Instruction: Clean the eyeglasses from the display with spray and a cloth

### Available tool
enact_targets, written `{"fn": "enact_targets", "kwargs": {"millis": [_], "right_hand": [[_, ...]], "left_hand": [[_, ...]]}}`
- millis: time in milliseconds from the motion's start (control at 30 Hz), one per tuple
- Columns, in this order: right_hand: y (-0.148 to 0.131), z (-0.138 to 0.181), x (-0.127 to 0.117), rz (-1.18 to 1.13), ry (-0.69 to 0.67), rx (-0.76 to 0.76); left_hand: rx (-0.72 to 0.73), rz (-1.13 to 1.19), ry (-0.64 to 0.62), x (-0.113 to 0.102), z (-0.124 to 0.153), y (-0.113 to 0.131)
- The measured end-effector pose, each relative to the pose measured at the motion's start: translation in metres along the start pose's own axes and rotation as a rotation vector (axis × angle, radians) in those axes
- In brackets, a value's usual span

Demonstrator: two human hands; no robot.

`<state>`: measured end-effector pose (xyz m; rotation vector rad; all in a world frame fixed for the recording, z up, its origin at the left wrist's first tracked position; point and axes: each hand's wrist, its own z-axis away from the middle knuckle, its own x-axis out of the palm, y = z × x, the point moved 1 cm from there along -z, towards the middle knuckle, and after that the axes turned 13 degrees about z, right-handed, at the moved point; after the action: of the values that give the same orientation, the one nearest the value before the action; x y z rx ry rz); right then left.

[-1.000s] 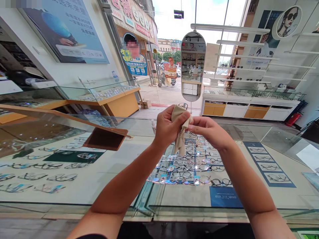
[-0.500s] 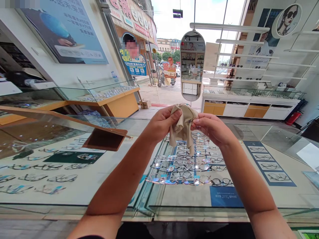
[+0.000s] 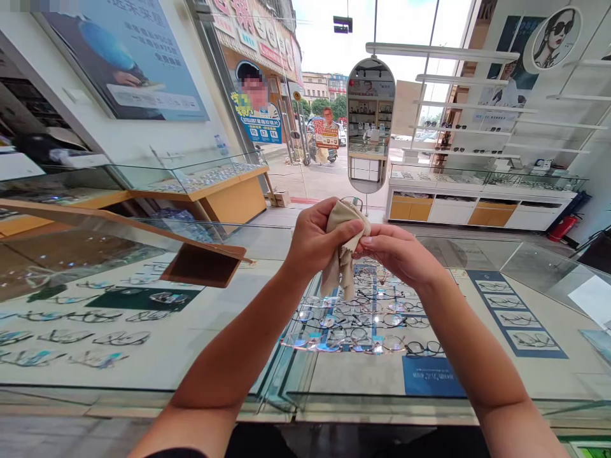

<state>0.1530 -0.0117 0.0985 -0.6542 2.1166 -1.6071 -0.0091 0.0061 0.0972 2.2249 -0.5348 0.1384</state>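
Both hands meet in front of me above the glass counter. My left hand (image 3: 315,238) is closed around a beige cleaning cloth (image 3: 341,219), its thumb pressing across the folds and the loose ends hanging below. A thin rim of a pair of glasses (image 3: 357,202) sticks out above the cloth; most of it is covered. My right hand (image 3: 396,251) has its thumb and fingertips pinched at the cloth's right edge, on the glasses, though the exact grip is partly hidden. Below the hands, rows of eyeglasses (image 3: 358,336) lie inside the display case.
Glass display counter edges (image 3: 382,402) run before me. A brown-framed tabletop mirror (image 3: 205,264) stands at left near more eyeglasses (image 3: 119,339). An oval mirror (image 3: 370,127) hangs ahead by the window. A white cabinet (image 3: 451,208) and a fire extinguisher (image 3: 563,226) are at right.
My left hand has turned inward, its thumb moving right across the cloth. The cloth is now bunched tighter, its ends shifted left, and the glasses rim shows more clearly above it.
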Motion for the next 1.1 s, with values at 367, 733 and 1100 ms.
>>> {"fn": "enact_targets", "kwargs": {"millis": [367, 733, 1100], "right_hand": [[-0.003, 0.0, -0.007, 0.054, 0.05, -0.01], [-0.005, 0.001, -0.005, -0.058, 0.019, -0.013], [0.007, -0.004, 0.005, 0.015, -0.006, -0.028]], "left_hand": [[-0.158, 0.095, -0.086, -0.011, -0.007, -0.004], [-0.096, 0.043, -0.131, -0.005, -0.001, 0.006], [0.049, 0.008, 0.119, 0.002, 0.005, -0.007]]}}
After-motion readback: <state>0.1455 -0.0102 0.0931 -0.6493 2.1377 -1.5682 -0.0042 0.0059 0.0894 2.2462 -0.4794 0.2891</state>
